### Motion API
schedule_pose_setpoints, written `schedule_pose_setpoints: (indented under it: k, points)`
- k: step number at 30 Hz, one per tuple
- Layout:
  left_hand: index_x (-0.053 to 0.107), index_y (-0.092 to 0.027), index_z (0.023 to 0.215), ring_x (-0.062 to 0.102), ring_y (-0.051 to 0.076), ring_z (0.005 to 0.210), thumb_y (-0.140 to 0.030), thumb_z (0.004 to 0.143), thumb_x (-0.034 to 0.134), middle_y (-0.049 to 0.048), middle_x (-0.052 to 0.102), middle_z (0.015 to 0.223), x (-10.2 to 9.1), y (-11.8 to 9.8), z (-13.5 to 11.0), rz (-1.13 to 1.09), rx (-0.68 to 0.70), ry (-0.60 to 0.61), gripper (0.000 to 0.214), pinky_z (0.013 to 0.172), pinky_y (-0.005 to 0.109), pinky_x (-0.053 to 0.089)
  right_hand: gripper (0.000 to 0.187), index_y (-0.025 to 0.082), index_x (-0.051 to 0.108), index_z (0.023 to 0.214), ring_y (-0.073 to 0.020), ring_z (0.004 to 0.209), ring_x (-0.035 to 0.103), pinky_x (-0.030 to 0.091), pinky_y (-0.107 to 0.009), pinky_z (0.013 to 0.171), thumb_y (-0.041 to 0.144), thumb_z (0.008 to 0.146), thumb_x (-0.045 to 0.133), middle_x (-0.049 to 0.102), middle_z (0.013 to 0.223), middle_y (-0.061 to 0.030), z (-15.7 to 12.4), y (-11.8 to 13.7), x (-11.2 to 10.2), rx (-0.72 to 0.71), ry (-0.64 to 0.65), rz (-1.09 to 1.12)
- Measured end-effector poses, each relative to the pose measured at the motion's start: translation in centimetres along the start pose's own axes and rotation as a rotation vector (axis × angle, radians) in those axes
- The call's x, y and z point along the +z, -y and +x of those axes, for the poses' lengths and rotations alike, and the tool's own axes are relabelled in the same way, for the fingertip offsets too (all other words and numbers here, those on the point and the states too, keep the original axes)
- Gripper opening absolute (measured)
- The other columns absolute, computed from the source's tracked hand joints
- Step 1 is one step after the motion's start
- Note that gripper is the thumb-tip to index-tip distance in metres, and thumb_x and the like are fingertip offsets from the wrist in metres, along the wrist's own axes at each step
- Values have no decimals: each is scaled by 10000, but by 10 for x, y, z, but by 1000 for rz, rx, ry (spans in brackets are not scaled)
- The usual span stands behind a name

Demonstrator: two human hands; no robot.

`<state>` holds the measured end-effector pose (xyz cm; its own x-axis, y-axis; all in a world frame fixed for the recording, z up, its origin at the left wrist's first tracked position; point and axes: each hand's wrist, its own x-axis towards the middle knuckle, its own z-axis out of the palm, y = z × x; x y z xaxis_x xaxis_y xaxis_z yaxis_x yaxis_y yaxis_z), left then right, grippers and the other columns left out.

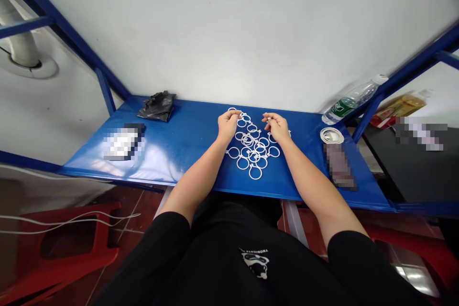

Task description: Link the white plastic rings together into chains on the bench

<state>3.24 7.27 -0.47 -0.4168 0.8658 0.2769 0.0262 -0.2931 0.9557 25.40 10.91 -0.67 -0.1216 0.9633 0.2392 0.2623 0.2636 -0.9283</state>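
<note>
the thin, round, white, plastic-looking rings lie in a loose pile on the shiny blue table, between the bare left hand and the bare right hand and on toward the near edge, with the left one closer. its thumb and finger almost meet, the right fingers are half curled, and i cannot tell if either holds a ring. the rings have no long side, and many overlap
</note>
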Motion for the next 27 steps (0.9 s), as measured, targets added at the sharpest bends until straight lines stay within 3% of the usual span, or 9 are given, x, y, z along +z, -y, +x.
schedule_pose_setpoints:
  k: [5, 11, 18, 22, 25, 27]
  points:
    - [776, -200, 760, 695, 172, 758, -196, 819, 575, 18, 730, 734, -1, -5, -1, 28, -23, -3, 210, 703, 278, 556, 342, 210, 782, 1013, -143, 585, 652, 539, -291, 584, 403, 856, 547, 802, 940, -49, -1, 3, -1, -1, -6, -14]
    - [780, -186, 696, 677, 169, 705, -166, 765, 532, 18, 689, 650, -1, -9, -2, -21, -20, 20, 258, 689, 275, 535, 291, 204, 795, 860, -183, 612, 684, 584, -332, 688, 287, 782, 528, 730, 694, -18, 0, 2, -4, -18, -85, -109]
    - [741, -160, 661, 520, 93, 500, -161, 737, 504, 9, 671, 624, 0, -15, -2, -88, -91, 11, 249, 511, 213, 395, 344, 206, 795, 999, -137, 593, 668, 576, -303, 650, 312, 818, 522, 782, 902, -33, 2, -3, -3, -37, -101, -20]
    - [783, -142, 823, 441, 82, 381, -163, 763, 486, -3, 646, 561, 1, -20, -4, -107, -221, 166, 303, 425, 213, 325, 337, 205, 789, 984, -130, 583, 659, 554, -293, 631, 301, 814, 514, 773, 898, -29, 1, -2, -2, -43, -84, -15]
    - [791, -128, 963, 488, 107, 360, -159, 788, 473, -9, 634, 511, 3, -22, -8, -42, -311, 326, 364, 418, 214, 357, 311, 204, 778, 918, -139, 576, 660, 546, -287, 623, 277, 795, 501, 742, 787, -13, 1, -1, -3, -44, -102, -28]
    - [776, -123, 944, 530, 109, 376, -155, 794, 477, 12, 689, 569, 4, -22, -11, 2, -341, 454, 336, 429, 212, 381, 288, 205, 762, 866, -150, 574, 665, 540, -277, 614, 262, 786, 491, 690, 669, 4, 1, 0, -5, -45, -116, -38]
